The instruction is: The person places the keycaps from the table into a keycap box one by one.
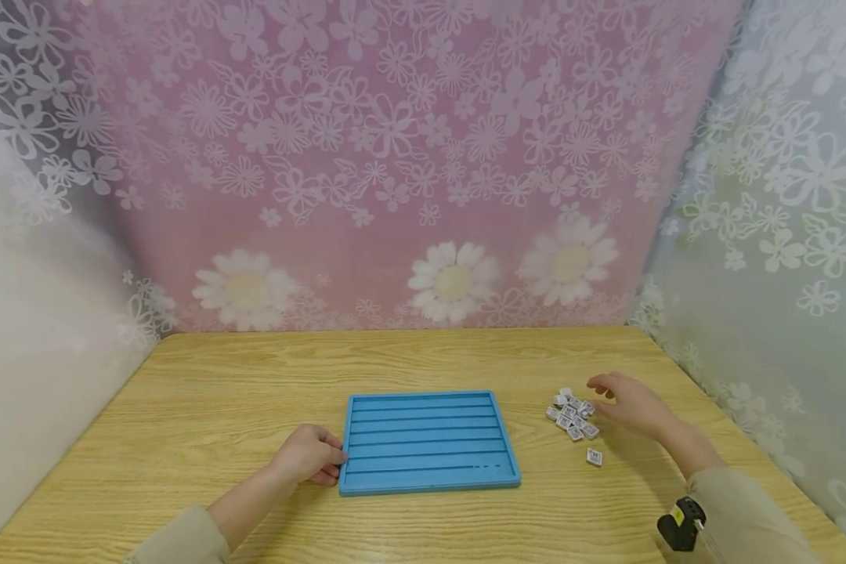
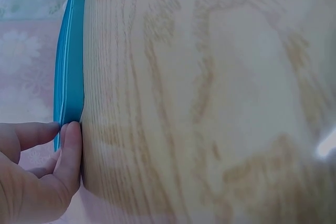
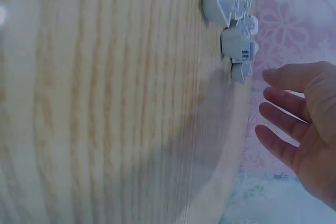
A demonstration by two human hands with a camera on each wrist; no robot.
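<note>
A flat blue tray (image 1: 426, 442) with long parallel ridges lies on the table. At its left edge, my left hand (image 1: 310, 454) pinches the rim, and the left wrist view shows thumb and fingertips on the blue tray's corner (image 2: 73, 77). To the right of the tray is a loose heap of small white square pieces (image 1: 569, 411) with dark marks on their faces. One white piece (image 1: 594, 457) lies apart, nearer me. My right hand (image 1: 630, 401) hovers just right of the heap, fingers loosely bent and holding nothing. In the right wrist view, several white pieces (image 3: 236, 43) stand beyond the fingertips.
The wooden table (image 1: 254, 376) carries the tray and pieces. A pink flowered curtain (image 1: 395, 157) hangs behind its back edge, with pale flowered sheets (image 1: 782, 235) at the sides. A black device (image 1: 681, 525) is strapped at my right sleeve.
</note>
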